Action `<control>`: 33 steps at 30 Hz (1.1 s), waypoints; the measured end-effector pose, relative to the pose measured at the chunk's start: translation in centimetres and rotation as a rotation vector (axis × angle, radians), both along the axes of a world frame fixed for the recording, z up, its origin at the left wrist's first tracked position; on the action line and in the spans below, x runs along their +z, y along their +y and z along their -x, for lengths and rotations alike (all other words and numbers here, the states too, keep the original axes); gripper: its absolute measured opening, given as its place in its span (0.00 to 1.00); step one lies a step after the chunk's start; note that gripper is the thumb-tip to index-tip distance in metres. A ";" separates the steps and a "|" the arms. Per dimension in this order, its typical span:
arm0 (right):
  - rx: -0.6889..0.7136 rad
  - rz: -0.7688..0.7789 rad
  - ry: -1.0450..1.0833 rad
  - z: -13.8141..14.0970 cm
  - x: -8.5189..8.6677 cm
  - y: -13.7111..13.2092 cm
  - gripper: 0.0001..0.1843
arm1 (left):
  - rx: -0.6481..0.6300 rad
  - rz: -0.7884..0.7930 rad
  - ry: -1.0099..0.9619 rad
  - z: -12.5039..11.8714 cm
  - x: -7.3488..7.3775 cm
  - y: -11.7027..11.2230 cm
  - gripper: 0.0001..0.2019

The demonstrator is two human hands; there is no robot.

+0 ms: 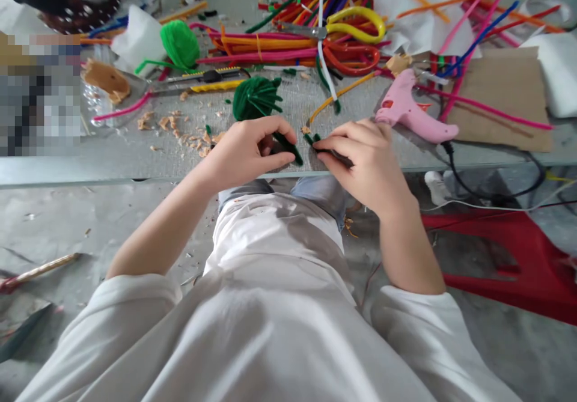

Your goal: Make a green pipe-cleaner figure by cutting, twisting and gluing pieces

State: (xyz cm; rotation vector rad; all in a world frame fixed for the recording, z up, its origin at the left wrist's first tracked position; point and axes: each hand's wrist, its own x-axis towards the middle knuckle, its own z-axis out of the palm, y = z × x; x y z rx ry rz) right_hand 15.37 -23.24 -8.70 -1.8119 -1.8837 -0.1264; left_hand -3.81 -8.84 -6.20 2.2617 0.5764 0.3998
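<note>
Near the front edge of the table, my left hand (pixel 252 152) pinches a short dark green pipe cleaner (pixel 291 149) between thumb and fingers. Its tip points down and right. My right hand (pixel 367 152) is closed on another dark green pipe cleaner piece (pixel 309 140), whose end sticks out toward the left hand. A narrow gap separates the two pieces. Just beyond the left hand sits a dark green ball of pipe cleaners (pixel 252 98) with strands fanned over one side. A pink glue gun (pixel 415 107) lies beside the right hand.
Scissors (pixel 354 32) with yellow and red handles rest on bundled pipe cleaners (pixel 265 44). A utility knife (pixel 198 80), a bright green ball (pixel 180 42) and wood shavings (pixel 193 140) lie to the left. Cardboard (pixel 500 98) is at right. A red stool (pixel 509 252) stands below.
</note>
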 end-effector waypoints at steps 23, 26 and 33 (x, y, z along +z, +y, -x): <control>-0.180 0.303 0.544 -0.4 3.6 0.9 0.03 | -0.122 -0.269 -0.044 0.5 -0.5 0.4 0.07; -0.067 0.356 0.716 -0.3 3.8 1.6 0.03 | -0.111 -0.267 -0.061 0.5 -0.6 0.3 0.07; -0.006 0.557 0.722 0.1 4.6 3.6 0.11 | -0.112 -0.264 -0.110 0.4 -0.9 0.2 0.07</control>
